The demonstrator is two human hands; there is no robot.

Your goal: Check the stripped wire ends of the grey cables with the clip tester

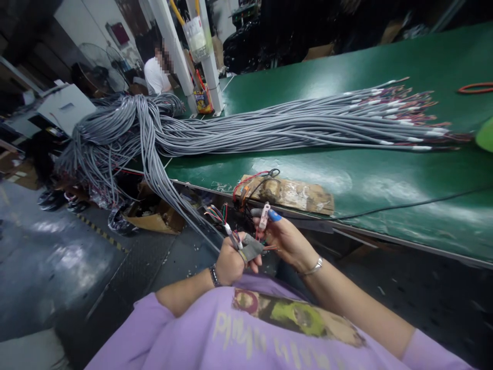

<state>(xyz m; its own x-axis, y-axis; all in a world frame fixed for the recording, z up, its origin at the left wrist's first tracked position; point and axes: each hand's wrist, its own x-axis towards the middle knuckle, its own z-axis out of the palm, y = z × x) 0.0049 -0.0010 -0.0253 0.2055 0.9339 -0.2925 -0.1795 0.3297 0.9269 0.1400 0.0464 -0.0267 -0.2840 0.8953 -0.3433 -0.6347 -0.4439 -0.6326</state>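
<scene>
My left hand is closed round the ends of several grey cables, below the table's front edge. Grey wrapping covers its thumb. White-banded cable ends poke up from the fist, with thin coloured wires fanned out at the tip. Close beside it, my right hand, with blue wrapping on the thumb, pinches a small pale block with dark markings; its exact kind I cannot make out. Thin reddish wires show between the two hands, and the fingers partly hide where they run.
A long bundle of grey cables lies across the green table, bare ends to the right. A worn wooden board with wires sits at the front edge. A cardboard box stands below. Behind the posts is another person.
</scene>
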